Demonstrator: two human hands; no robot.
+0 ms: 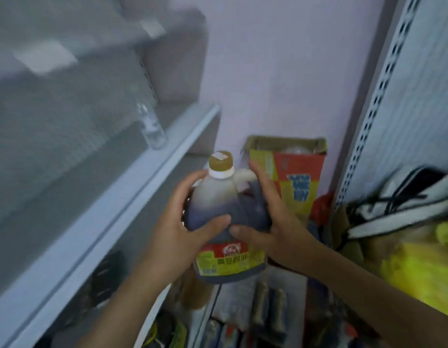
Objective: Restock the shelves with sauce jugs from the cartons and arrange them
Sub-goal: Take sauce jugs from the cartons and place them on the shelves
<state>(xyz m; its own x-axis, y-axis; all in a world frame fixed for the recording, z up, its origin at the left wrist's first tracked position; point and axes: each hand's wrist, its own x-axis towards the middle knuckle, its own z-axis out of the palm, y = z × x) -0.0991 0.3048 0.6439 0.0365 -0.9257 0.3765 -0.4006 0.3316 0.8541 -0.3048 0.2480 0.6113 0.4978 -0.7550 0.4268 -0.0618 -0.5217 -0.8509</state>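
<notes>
A dark sauce jug (228,214) with a tan cap, a white handle and a yellow-red label hangs upright in front of me, held between both hands. My left hand (182,227) grips its left side with the thumb across the front. My right hand (270,222) grips the right side by the handle, thumb on the front. Behind the jug an open red-and-yellow carton (293,177) stands on the floor against the wall. The grey shelf (132,182) runs along my left, its front edge just left of the jug.
A small clear bottle (152,129) stands on the left shelf. A slotted shelf upright (373,101) rises at right, with a black-and-white bag (403,199) and a yellow bag (423,267) below it. Packaged goods (258,312) lie on lower shelves beneath the jug.
</notes>
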